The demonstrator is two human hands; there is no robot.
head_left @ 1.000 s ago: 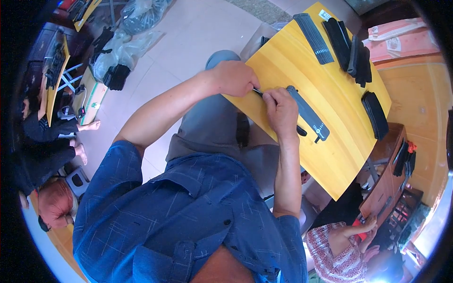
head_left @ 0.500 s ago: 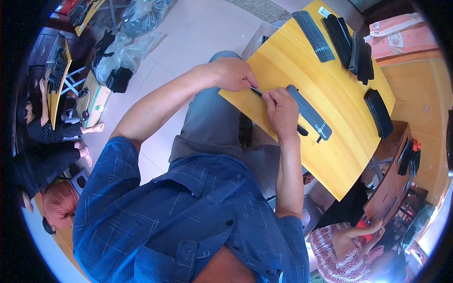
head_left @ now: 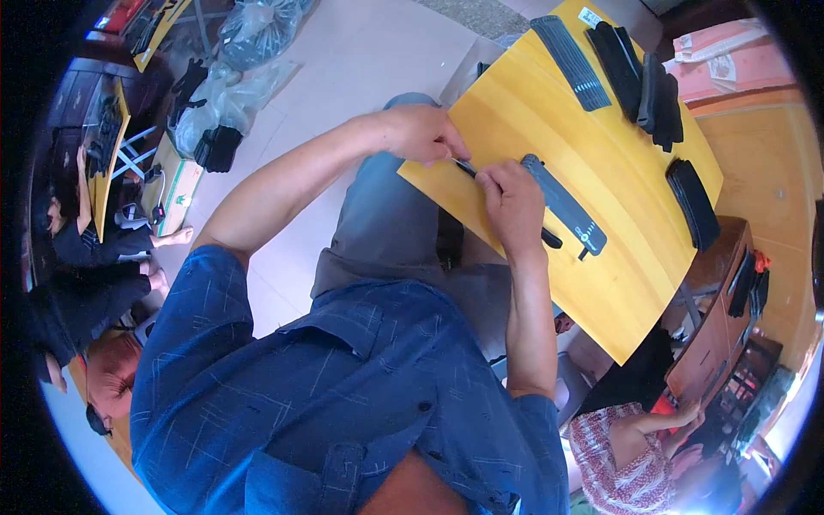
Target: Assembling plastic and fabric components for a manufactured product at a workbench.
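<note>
Over the near left edge of the yellow table (head_left: 631,292), my left hand (head_left: 421,135) is closed in a pinch on one end of a narrow black strip (head_left: 466,167). My right hand (head_left: 513,199) is closed round the same strip farther along. Its rounded black end pokes out by my right wrist; its middle is hidden under the fingers. Just right of that hand, a flat dark grey piece (head_left: 562,206) with pale printing lies on the tabletop. What the strip is made of is too small to tell.
Toward the far side of the table lie a grey ribbed stack (head_left: 571,64) and several black folded cloth bundles (head_left: 620,73). Another black bundle (head_left: 692,204) sits by the right edge. Plastic bags (head_left: 257,34) rest on the floor at left. Other people work at both sides.
Both hands keep nearly the same place and grip on the strip. The view has shifted very slightly. At the lower right, another person's hands have moved a little.
</note>
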